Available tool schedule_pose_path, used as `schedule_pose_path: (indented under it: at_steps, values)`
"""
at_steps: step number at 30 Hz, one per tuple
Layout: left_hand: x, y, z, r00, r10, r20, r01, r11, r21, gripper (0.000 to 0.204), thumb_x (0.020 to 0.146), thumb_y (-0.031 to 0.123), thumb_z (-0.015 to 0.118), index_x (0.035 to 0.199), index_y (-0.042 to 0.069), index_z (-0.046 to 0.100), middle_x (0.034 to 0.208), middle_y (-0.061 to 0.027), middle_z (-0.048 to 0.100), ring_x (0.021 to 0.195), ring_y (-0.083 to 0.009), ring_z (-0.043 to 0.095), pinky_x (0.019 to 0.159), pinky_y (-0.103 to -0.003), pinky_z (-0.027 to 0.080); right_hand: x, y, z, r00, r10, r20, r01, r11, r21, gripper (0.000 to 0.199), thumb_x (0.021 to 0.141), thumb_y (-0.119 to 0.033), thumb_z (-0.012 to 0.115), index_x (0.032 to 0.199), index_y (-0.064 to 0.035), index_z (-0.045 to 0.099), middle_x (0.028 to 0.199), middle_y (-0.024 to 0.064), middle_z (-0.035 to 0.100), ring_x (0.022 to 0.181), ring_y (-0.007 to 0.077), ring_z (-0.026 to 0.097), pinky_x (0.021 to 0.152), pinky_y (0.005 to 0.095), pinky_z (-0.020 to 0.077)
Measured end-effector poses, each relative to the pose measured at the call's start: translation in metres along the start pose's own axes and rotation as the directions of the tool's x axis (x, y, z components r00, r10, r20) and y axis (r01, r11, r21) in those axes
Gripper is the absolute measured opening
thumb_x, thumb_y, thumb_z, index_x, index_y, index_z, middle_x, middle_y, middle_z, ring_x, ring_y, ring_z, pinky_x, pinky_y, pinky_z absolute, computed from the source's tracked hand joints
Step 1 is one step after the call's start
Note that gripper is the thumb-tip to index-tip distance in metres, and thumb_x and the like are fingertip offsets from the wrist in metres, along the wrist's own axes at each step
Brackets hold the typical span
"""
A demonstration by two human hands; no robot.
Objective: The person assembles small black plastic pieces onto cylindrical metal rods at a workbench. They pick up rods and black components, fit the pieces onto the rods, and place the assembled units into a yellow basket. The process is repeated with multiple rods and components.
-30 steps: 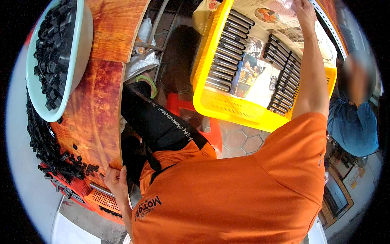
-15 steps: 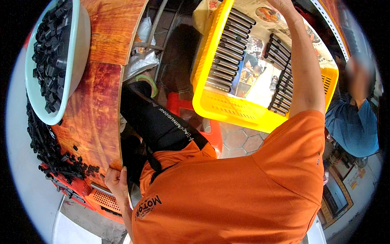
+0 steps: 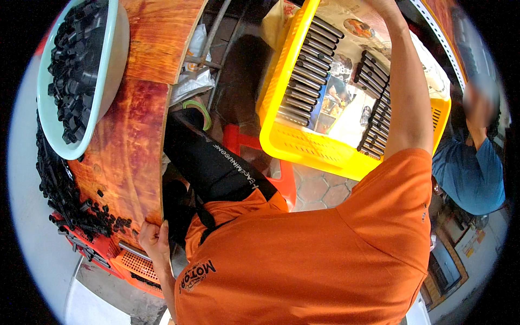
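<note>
At the table's near edge, my left hand (image 3: 155, 238) is closed, its fingers curled against the wood. Whatever they hold, if anything, is hidden. Small black caps (image 3: 111, 219) lie scattered just beyond it, and a metal tube (image 3: 134, 251) is beside it. My right arm stretches over a yellow basket (image 3: 303, 154) lined with printed paper. Only part of my right hand (image 3: 382, 6) shows at the top edge; its fingers are out of the picture. Inside the basket, dark metal tubes with black ends (image 3: 309, 70) lie in a left row, and more tubes (image 3: 376, 122) form a right row.
On the wooden table (image 3: 130, 130) stands a pale green basin (image 3: 111, 81) full of black plastic parts. Black pieces (image 3: 54, 184) heap beyond it, near red and orange baskets (image 3: 138, 264). A red stool (image 3: 284, 179) stands under the yellow basket. Another person in blue (image 3: 471, 173) is at right.
The view has shifted slightly, so the basin and table sit a little further right. My left hand stays at the table edge, and my right arm remains over the basket.
</note>
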State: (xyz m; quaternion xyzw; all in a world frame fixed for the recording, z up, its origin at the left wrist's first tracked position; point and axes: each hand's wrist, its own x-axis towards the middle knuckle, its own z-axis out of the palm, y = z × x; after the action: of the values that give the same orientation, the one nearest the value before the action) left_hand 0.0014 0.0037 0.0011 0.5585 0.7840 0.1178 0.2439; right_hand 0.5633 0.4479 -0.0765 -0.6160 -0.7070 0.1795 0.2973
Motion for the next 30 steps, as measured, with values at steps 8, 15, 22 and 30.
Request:
schedule_pose_path:
  at_steps: [8, 15, 22, 30]
  values:
    - [-0.001, -0.004, 0.0, 1.0, -0.018, -0.002, 0.018, 0.999, -0.029, 0.036, 0.073, 0.001, 0.073, 0.058, -0.002, 0.04, 0.059, -0.0085, 0.035, 0.055, -0.0216, 0.037, 0.051, -0.035, 0.027, 0.027, 0.011, 0.003, 0.99, 0.114, -0.085, -0.137, 0.921, -0.365, 0.036, 0.092, -0.039, 0.053, 0.092, -0.0032, 0.06, 0.092, 0.0182, 0.062, 0.097, 0.0353, 0.059, 0.084, 0.0467, 0.043]
    - [-0.003, -0.001, 0.001, 1.0, -0.009, -0.009, 0.009, 1.0, -0.01, 0.037, 0.074, 0.002, 0.073, 0.057, -0.001, 0.04, 0.06, -0.0086, 0.035, 0.056, -0.0223, 0.037, 0.051, -0.035, 0.028, 0.01, -0.007, 0.003, 0.945, -0.155, -0.288, -0.056, 0.792, -0.608, 0.039, 0.091, -0.039, 0.055, 0.09, -0.0009, 0.064, 0.094, 0.0242, 0.063, 0.094, 0.0407, 0.06, 0.084, 0.0462, 0.0475]
    - [0.0, -0.001, 0.0, 1.0, -0.009, 0.009, 0.009, 1.0, -0.002, 0.037, 0.075, 0.003, 0.073, 0.057, -0.001, 0.041, 0.059, -0.0083, 0.036, 0.054, -0.0216, 0.038, 0.051, -0.035, 0.028, -0.008, 0.039, 0.022, 0.98, -0.115, -0.159, -0.043, 0.664, -0.747, 0.035, 0.096, -0.031, 0.045, 0.078, -0.004, 0.06, 0.077, 0.0181, 0.065, 0.072, 0.0414, 0.063, 0.07, 0.0495, 0.0502]
    - [0.0, 0.002, 0.002, 1.0, 0.018, -0.011, -0.017, 1.0, 0.006, 0.038, 0.074, 0.004, 0.074, 0.055, -0.001, 0.041, 0.059, -0.0086, 0.037, 0.054, -0.0219, 0.038, 0.051, -0.035, 0.028, -0.016, 0.013, 0.017, 0.857, -0.196, -0.476, -0.044, 0.894, -0.447, 0.031, 0.095, -0.029, 0.052, 0.075, -0.0041, 0.053, 0.07, 0.0202, 0.055, 0.072, 0.0393, 0.057, 0.063, 0.0467, 0.0441]
